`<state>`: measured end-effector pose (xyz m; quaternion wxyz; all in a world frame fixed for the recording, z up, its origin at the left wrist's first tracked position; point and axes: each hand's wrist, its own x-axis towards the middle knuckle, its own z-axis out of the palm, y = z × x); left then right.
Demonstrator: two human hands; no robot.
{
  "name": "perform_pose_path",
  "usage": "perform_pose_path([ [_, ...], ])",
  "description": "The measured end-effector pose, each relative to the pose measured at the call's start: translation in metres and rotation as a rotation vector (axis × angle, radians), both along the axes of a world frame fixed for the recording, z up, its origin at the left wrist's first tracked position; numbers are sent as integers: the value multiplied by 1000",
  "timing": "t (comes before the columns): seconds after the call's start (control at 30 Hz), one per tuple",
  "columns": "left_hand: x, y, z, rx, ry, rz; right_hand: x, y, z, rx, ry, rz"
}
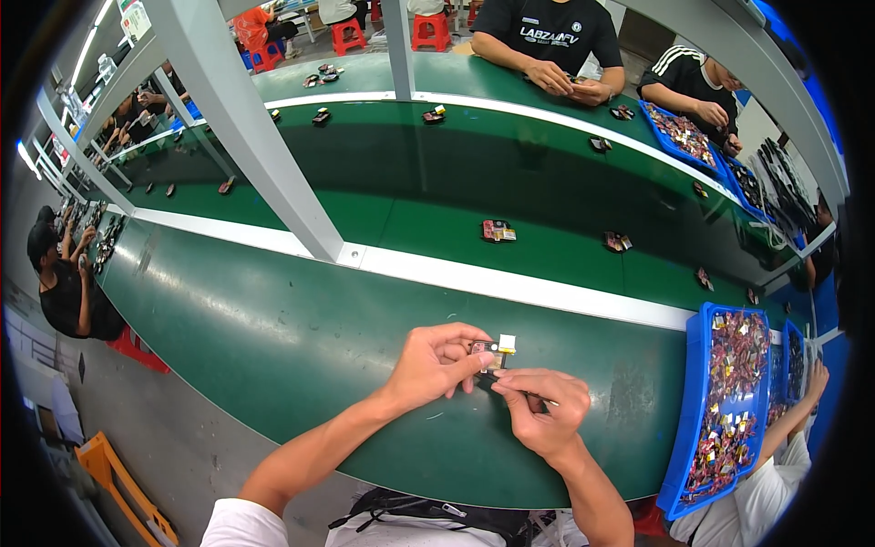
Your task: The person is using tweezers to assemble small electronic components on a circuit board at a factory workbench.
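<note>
Single head-worn fisheye view — looks steeply down from above and behind the left hand (436, 363) and right hand (542, 412), both close, low centre. Beyond the hands it faces across the green bench (273, 337) — edges bend toward the rim.

The green workbench top (301, 346) looked smooth and faintly glossy, its frame posts (246, 128) were matt grey-painted metal, the blue tray (697, 401) appeared hard, shiny plastic, and the stools (346, 36) red plastic.
</note>
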<state>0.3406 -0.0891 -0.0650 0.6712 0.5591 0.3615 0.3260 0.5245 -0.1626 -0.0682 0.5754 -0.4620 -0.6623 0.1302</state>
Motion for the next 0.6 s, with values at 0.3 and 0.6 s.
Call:
perform_pose_path([
  [0.3, 0, 2, -5, 52, 99, 50, -1, 1, -9, 102, -164, -2],
  [0.6, -4, 4, -3, -3, 139, 19, -5, 0, -9, 87, -168, 7],
])
